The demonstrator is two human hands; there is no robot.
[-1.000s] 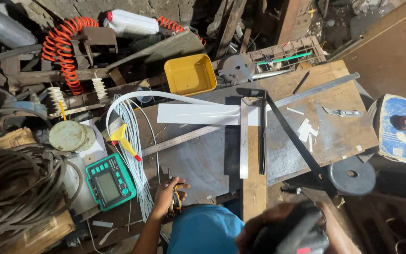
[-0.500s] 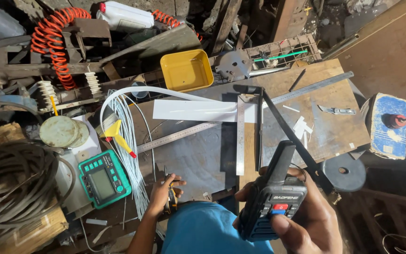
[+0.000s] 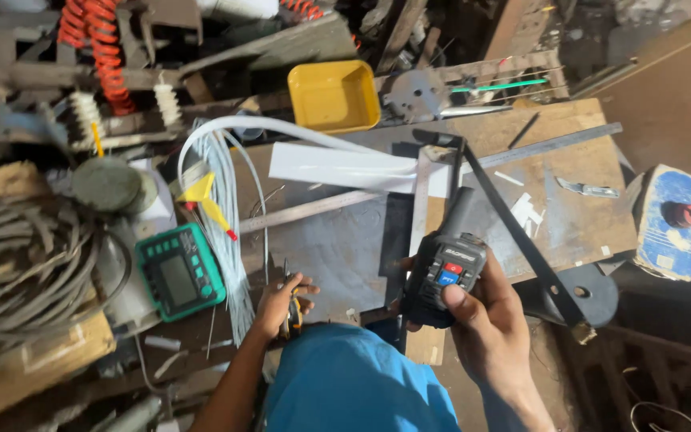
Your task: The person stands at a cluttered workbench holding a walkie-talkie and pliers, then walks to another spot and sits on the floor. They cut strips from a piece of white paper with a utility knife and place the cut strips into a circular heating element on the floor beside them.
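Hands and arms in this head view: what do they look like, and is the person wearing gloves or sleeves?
Both hands are bare, with no gloves. The left hand and right hand show no rings or watch that I can make out. Both forearms are uncovered, with no sleeves reaching them. Between them shows a bright blue garment worn by the person.

Black handheld radio [image 3: 444,276] with red and blue buttons, green meter [image 3: 180,272] lower left, yellow tray [image 3: 333,94] up top (orange coiled hose [image 3: 97,44] upper left).
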